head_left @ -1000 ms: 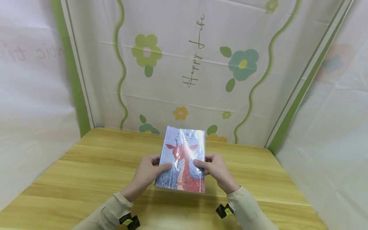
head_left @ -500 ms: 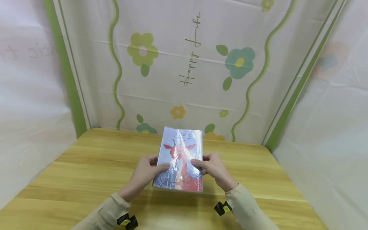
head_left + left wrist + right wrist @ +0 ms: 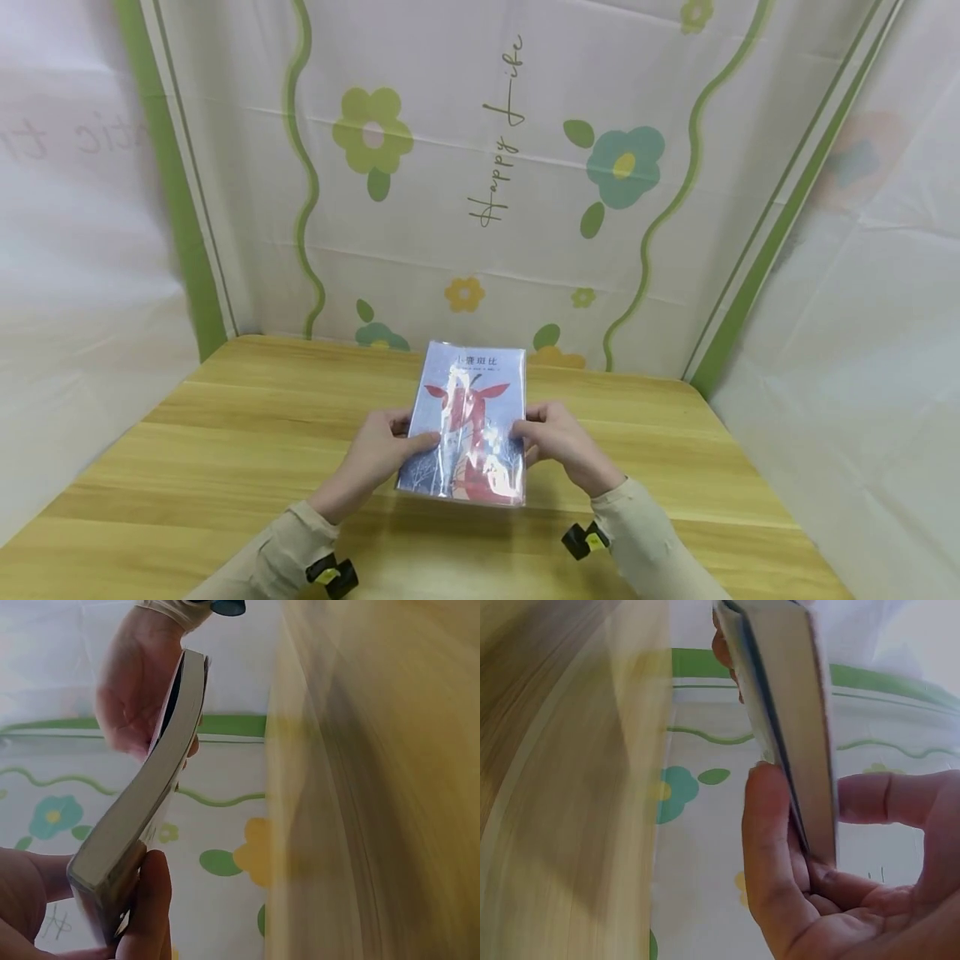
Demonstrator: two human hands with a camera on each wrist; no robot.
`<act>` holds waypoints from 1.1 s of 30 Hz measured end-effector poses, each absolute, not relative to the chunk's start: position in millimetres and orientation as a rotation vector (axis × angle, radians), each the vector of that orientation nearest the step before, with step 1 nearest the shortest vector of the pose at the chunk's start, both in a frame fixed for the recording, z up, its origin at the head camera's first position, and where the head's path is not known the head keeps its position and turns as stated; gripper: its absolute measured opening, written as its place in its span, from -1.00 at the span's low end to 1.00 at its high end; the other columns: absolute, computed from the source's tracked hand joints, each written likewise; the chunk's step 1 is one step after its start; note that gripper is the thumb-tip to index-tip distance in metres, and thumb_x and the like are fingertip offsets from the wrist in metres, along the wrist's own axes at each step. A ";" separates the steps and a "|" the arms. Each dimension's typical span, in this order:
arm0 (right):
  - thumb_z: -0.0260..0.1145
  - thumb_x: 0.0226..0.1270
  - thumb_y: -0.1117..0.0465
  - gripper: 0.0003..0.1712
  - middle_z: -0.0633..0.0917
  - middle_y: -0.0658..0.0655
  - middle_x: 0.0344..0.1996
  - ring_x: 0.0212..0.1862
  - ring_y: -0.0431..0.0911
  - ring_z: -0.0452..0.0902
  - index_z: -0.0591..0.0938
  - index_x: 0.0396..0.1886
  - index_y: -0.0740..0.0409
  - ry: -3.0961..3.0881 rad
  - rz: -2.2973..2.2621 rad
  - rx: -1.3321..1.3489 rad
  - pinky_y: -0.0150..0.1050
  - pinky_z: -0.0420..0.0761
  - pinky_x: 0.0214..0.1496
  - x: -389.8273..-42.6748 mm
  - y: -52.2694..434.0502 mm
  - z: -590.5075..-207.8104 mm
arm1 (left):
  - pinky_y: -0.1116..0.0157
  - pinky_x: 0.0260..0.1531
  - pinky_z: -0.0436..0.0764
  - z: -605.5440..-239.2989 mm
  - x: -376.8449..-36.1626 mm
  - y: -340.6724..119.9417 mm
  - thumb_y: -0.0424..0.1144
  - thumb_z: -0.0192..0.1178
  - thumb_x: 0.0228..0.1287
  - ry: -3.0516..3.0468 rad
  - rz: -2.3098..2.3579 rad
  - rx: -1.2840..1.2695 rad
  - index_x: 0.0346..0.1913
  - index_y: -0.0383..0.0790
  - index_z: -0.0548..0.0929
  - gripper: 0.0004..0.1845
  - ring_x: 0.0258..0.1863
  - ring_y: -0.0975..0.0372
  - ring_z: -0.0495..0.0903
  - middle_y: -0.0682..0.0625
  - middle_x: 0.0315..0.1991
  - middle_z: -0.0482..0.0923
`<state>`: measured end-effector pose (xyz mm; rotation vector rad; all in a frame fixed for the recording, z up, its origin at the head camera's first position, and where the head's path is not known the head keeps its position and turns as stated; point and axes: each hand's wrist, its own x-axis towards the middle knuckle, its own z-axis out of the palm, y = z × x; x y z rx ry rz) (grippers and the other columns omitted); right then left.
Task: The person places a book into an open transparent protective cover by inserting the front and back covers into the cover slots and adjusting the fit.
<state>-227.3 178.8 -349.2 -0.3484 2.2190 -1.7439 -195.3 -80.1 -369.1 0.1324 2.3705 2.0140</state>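
A book (image 3: pixel 465 400) with a red deer on a blue cover in a glossy clear jacket is held up above the table, its cover facing me. My left hand (image 3: pixel 375 454) grips the left edge, thumb on the cover and fingers behind. At the right edge my right hand (image 3: pixel 566 446) pinches the book, the thumb tip just at the border of the cover. In the left wrist view the page block (image 3: pixel 150 780) looks slightly bowed. The right wrist view shows a dark narrow gap between the back cover and the pages (image 3: pixel 802 720).
Below the book lies a wooden table (image 3: pixel 187 467). Behind it hangs a white curtain (image 3: pixel 435 225) with printed flowers, and similar cloth closes off both sides. Each sleeve carries a small black device (image 3: pixel 581 540) near the wrist.
My right thumb has slid outward from the cover towards its right edge. The top of the book has dipped slightly. My left hand keeps its grip.
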 end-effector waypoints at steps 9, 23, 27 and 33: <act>0.24 0.22 0.41 -0.76 0.71 0.26 -0.42 -0.43 0.00 0.66 0.61 -0.18 0.54 2.170 -1.660 -0.377 -0.12 0.72 -0.36 -228.0 183.0 -349.2 | 0.24 -0.42 0.66 -374.3 -197.5 -83.7 -0.27 0.42 0.16 2.431 1.881 0.203 0.01 -0.46 0.65 -0.59 -0.44 0.14 0.61 -0.10 -0.34 0.64; 0.30 0.27 0.43 -0.88 0.70 0.24 -0.46 -0.45 0.04 0.68 0.64 -0.29 0.49 2.255 -1.467 -0.397 -0.06 0.72 -0.40 -229.3 187.1 -348.6 | 0.19 -0.50 0.68 -381.1 -196.3 -85.7 -0.32 -0.04 0.49 2.341 1.803 0.210 -0.07 -0.52 0.64 -0.68 -0.52 0.16 0.62 -0.10 -0.46 0.63; 0.32 0.25 0.43 -0.90 0.70 0.23 -0.49 -0.49 0.01 0.67 0.65 -0.33 0.47 2.281 -1.428 -0.399 -0.05 0.72 -0.41 -229.5 188.0 -350.5 | 0.17 -0.52 0.68 -383.3 -196.4 -86.6 -0.34 -0.04 0.48 2.355 1.770 0.240 -0.21 -0.50 0.65 -0.71 -0.56 0.17 0.60 -0.10 -0.50 0.60; 0.35 0.23 0.43 -0.92 0.70 0.23 -0.52 -0.52 0.00 0.66 0.66 -0.38 0.43 2.300 -1.387 -0.401 -0.03 0.72 -0.41 -232.5 188.8 -355.7 | 0.15 -0.56 0.68 -387.9 -196.5 -86.1 -0.38 0.02 0.42 2.395 1.740 0.268 -0.37 -0.45 0.63 -0.75 -0.60 0.16 0.59 -0.09 -0.55 0.57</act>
